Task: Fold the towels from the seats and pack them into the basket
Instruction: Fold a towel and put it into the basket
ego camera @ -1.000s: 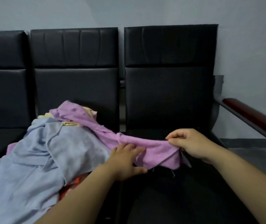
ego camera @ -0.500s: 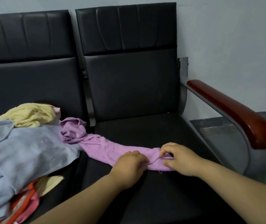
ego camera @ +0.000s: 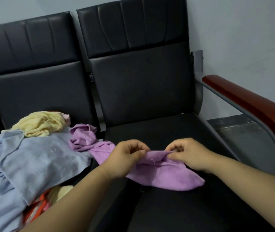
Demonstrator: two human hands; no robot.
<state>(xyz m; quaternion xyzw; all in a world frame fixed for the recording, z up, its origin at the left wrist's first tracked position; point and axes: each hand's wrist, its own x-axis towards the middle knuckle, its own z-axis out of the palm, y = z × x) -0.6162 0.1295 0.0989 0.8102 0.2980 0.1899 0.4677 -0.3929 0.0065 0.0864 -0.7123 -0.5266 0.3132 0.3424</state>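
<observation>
Both hands are on the purple towel [ego camera: 166,178] here, which lies across the front of the end seat [ego camera: 158,128]. Its far tail trails off the seat's left edge in a crumpled knot. The left hand [ego camera: 125,158] and right hand [ego camera: 188,154] sit close together, and the fingers [ego camera: 134,146] of each are curled in, pinching the towel's upper hem into a raised ridge. It looks like the hunt for corners before a first fold. The sound move is to slide the pinches apart along the hem until it runs taut, then lay it flat on the seat. The towel is soft, nappy terry with loose threads at the edge, limp and likely to bunch. The seat is smooth black leatherette that should let it slide. Left of the seat a heap waits: a thin, creased blue towel [ego camera: 38,161] and a wadded yellow towel [ego camera: 39,123]. At the seat's right runs a glossy red-brown armrest [ego camera: 250,106]. No basket is in view.
</observation>
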